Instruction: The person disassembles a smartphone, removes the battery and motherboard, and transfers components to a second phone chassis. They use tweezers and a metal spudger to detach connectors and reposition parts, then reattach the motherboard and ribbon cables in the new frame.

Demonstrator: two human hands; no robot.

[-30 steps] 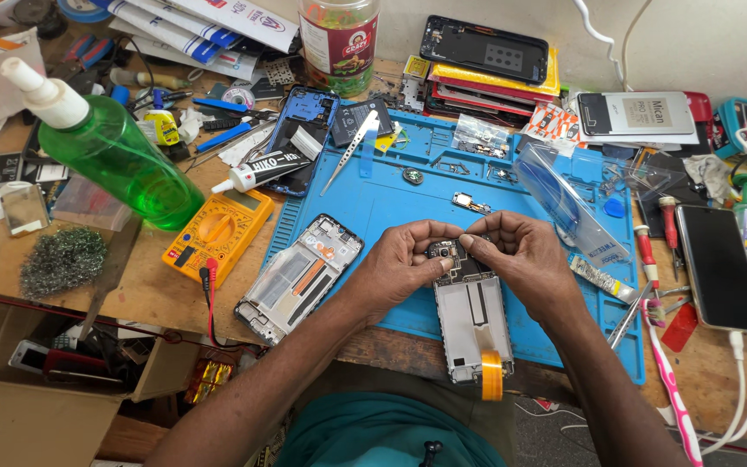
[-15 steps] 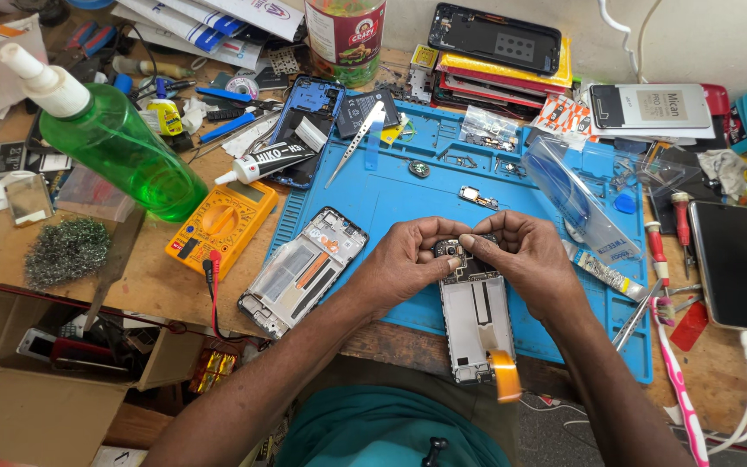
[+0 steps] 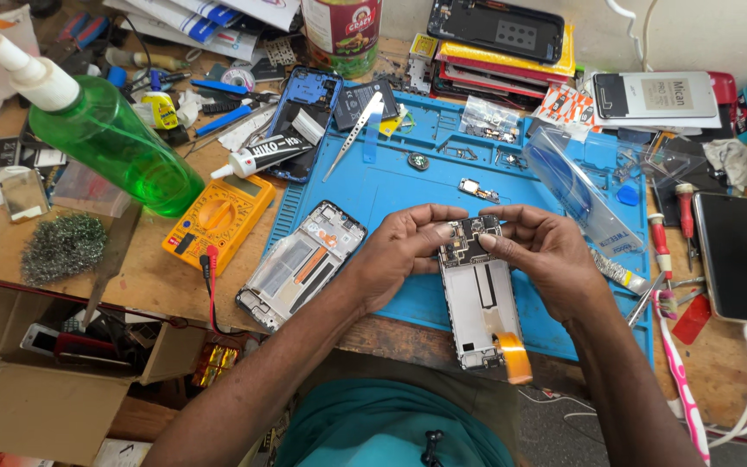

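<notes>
A cluttered wooden workbench (image 3: 144,281) fills the frame. A blue work mat (image 3: 391,186) lies at its centre, with a stripped phone frame (image 3: 302,264) on the mat's left edge. To the left of the mat sit a yellow multimeter (image 3: 218,220), a green squeeze bottle (image 3: 105,143) and a wad of steel wool (image 3: 64,246). A black phone (image 3: 737,257) lies at the right edge.

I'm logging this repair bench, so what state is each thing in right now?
Left hand: gripping the opened phone frame's top.
Right hand: pinching the circuit board.
Opened phone frame: back off, orange ribbon hanging out.
Second phone frame: lying open on the mat.
Green bottle: capped, tipped over.
Phone on cable: screen dark.
</notes>
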